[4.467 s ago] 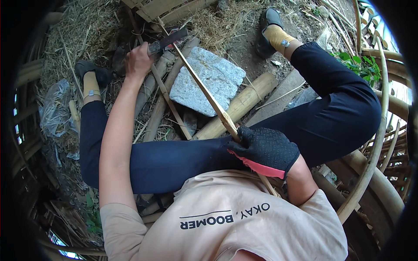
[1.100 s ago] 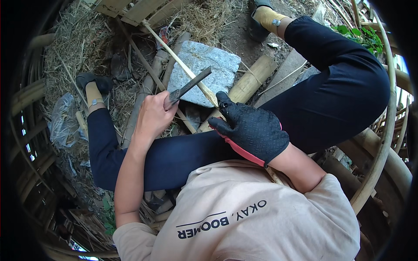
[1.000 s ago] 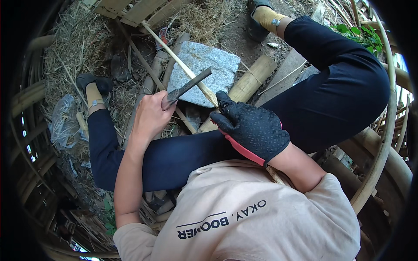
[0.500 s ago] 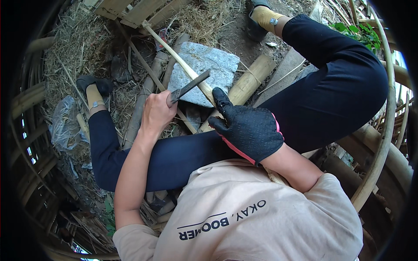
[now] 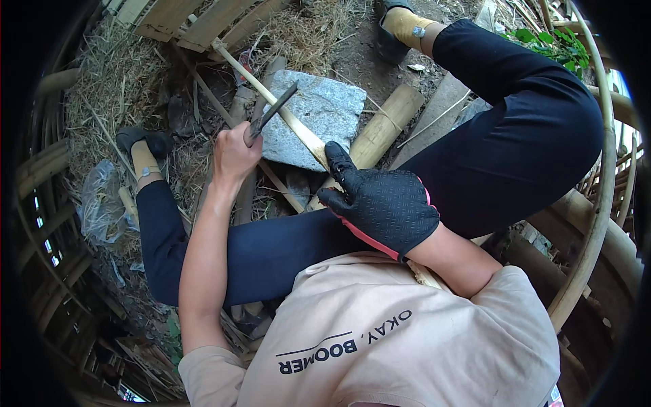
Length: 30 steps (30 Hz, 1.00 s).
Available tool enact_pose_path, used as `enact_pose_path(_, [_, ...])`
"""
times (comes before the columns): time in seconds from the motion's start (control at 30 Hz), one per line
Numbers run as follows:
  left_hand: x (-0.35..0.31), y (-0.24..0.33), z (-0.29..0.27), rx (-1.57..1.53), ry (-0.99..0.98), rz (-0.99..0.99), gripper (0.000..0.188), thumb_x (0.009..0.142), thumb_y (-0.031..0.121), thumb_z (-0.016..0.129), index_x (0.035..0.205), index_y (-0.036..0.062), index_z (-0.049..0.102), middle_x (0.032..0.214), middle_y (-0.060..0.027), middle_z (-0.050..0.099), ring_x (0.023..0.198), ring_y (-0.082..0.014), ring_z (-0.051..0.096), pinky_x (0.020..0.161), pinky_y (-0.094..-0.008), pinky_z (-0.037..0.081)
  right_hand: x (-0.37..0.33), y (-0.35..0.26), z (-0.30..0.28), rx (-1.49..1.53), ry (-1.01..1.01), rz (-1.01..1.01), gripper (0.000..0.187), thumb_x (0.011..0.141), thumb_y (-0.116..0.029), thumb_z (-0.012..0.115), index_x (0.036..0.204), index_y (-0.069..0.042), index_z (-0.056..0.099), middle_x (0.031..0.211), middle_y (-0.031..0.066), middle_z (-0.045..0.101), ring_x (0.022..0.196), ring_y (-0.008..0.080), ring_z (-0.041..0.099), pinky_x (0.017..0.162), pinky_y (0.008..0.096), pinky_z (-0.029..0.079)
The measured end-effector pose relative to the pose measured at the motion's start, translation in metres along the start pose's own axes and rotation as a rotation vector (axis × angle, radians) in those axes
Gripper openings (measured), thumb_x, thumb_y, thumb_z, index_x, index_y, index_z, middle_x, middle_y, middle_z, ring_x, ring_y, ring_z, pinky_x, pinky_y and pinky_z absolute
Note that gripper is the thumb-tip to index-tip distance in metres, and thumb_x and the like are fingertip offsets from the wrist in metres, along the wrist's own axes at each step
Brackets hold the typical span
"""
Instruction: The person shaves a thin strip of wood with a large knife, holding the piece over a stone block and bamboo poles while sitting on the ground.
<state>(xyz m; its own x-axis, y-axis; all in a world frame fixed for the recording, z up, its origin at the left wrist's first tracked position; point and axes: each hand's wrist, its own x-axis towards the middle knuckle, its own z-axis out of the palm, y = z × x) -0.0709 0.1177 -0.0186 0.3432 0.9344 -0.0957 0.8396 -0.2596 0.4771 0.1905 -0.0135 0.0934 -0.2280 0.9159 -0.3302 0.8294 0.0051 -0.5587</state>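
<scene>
My bare left hand [image 5: 234, 153] is closed around the handle of a knife [image 5: 274, 108] with a dark, narrow blade. The blade slants up to the right and crosses over a pale, peeled wooden stick [image 5: 293, 123]. My right hand [image 5: 388, 207], in a black textured glove with pink edging, grips the near end of this stick, its thumb stretched along it. The stick slopes away to the far left, over a grey stone block [image 5: 322, 112]. Whether the blade touches the wood, I cannot tell. The stick's end under the glove is hidden.
A thick bamboo pole [image 5: 390, 125] lies beside the stone. Wooden slats [image 5: 217, 24] stand at the far left, near dry straw [image 5: 112, 88]. A clear plastic bag [image 5: 102, 203] lies by my left foot. A curved bamboo rail [image 5: 603, 169] rises at the right.
My left hand and the knife have moved away from me and a little left, along the stick. The right hand keeps its grip on the stick.
</scene>
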Motion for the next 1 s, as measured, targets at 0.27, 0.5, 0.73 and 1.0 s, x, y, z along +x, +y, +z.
enact_pose_path(0.27, [-0.029, 0.041, -0.001, -0.119, -0.082, 0.132, 0.017, 0.082, 0.009, 0.071, 0.074, 0.0, 0.059, 0.066, -0.0232, 0.058, 0.066, -0.0461, 0.061, 0.058, -0.0479, 0.045, -0.003, 0.003, 0.006, -0.001, 0.004, 0.007, 0.06, 0.097, -0.034, 0.063, 0.149, -0.009, 0.046, 0.071, 0.0124, 0.068, 0.06, 0.0305, 0.068, 0.054, 0.0437, 0.053])
enact_pose_path(0.5, [-0.004, 0.004, 0.003, 0.013, -0.014, 0.116, 0.013, 0.084, 0.01, 0.066, 0.076, -0.0002, 0.063, 0.07, -0.025, 0.06, 0.072, -0.0473, 0.062, 0.062, -0.0506, 0.047, -0.01, 0.012, 0.013, -0.037, 0.058, -0.091, 0.061, 0.097, -0.026, 0.063, 0.151, -0.006, 0.042, 0.075, 0.0111, 0.069, 0.061, 0.0291, 0.067, 0.055, 0.0421, 0.052])
enact_pose_path(0.73, [0.008, -0.026, 0.004, 0.016, 0.029, -0.081, 0.021, 0.085, 0.021, 0.067, 0.081, 0.0, 0.065, 0.072, -0.0255, 0.064, 0.075, -0.0487, 0.064, 0.066, -0.0523, 0.051, -0.004, 0.005, 0.008, -0.089, -0.068, -0.013, 0.062, 0.097, -0.03, 0.062, 0.151, -0.006, 0.042, 0.074, 0.0114, 0.069, 0.061, 0.0293, 0.068, 0.055, 0.0432, 0.052])
enact_pose_path(1.0, [-0.02, 0.026, 0.008, -0.12, 0.017, 0.219, 0.022, 0.082, 0.01, 0.069, 0.072, 0.0004, 0.053, 0.063, -0.0224, 0.056, 0.064, -0.0446, 0.061, 0.056, -0.0459, 0.045, -0.003, 0.002, 0.008, -0.07, -0.05, -0.013, 0.061, 0.097, -0.031, 0.061, 0.15, -0.006, 0.042, 0.071, 0.0114, 0.068, 0.06, 0.0303, 0.068, 0.053, 0.0438, 0.052])
